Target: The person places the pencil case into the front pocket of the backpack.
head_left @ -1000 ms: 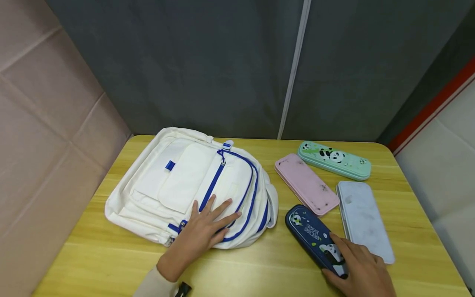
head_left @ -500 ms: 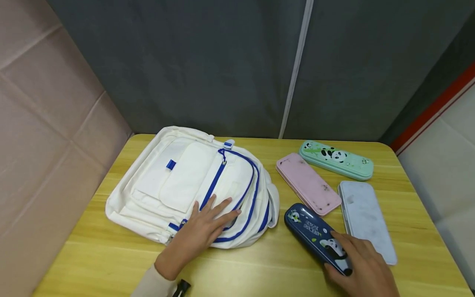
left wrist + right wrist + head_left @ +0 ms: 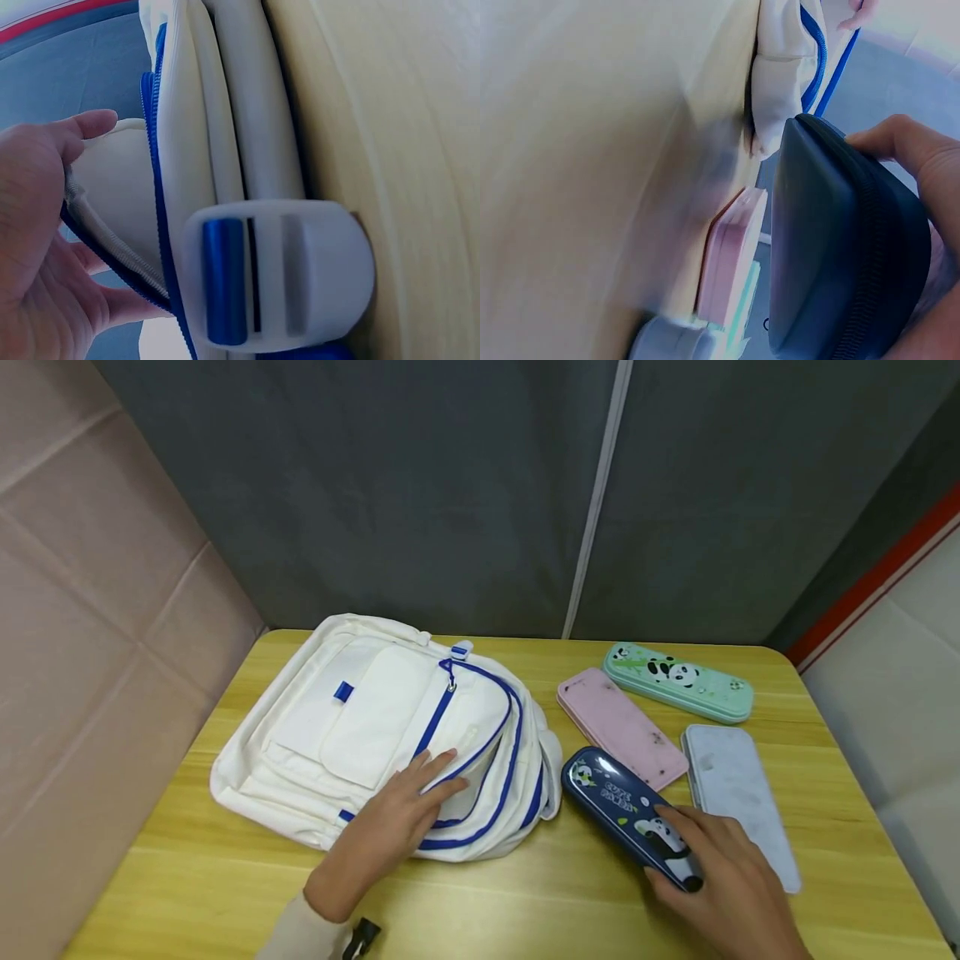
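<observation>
Grips the near end of the navy pencil case in the right hand, with thumb and fingers on opposite sides, and holds it just above the table, right of the white backpack. Pinches the blue-zipped pocket flap in the left hand, parting the pocket. Has a green case by the table's far right corner, a pink case just beside it, a pale case toward the right edge.

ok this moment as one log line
left hand: holds backpack pocket open; right hand: grips navy case, raised; on table: pink case, green case, pale case
</observation>
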Motion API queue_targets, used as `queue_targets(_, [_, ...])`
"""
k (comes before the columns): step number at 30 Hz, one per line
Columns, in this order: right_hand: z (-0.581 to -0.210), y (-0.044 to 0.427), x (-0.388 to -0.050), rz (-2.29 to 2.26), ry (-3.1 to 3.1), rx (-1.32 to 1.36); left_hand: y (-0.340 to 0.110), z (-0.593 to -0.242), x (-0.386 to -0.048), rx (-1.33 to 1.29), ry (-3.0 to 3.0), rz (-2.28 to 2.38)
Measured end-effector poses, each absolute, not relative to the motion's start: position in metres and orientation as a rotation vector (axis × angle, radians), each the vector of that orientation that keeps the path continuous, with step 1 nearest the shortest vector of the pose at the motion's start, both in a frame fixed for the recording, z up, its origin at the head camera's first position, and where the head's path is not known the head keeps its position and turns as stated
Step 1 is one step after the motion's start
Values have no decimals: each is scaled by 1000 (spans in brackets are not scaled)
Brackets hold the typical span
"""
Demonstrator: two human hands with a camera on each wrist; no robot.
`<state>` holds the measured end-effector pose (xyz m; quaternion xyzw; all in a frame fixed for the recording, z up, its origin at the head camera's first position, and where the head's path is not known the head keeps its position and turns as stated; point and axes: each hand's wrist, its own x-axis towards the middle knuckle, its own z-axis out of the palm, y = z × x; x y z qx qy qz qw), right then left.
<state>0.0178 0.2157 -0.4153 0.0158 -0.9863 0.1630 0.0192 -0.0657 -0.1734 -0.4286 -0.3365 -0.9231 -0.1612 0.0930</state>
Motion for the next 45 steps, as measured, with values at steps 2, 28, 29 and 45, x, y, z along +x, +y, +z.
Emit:
queue_targets(2, [-413, 213, 16, 518, -3044, 69, -175, -430, -66, -1008, -2682, -488])
queue_targets(28, [-401, 193, 4, 518, -2905, 216, -185, -419, -67, -844, -2571, -355])
queue_targets(29, [-400, 192, 4, 521, -2917, 211, -185, -419, -67, -840, -2573, -359])
queue_targets(45, [-394, 168, -12, 543, -2901, 367, -192, -418, -68, -819, -2458, -445])
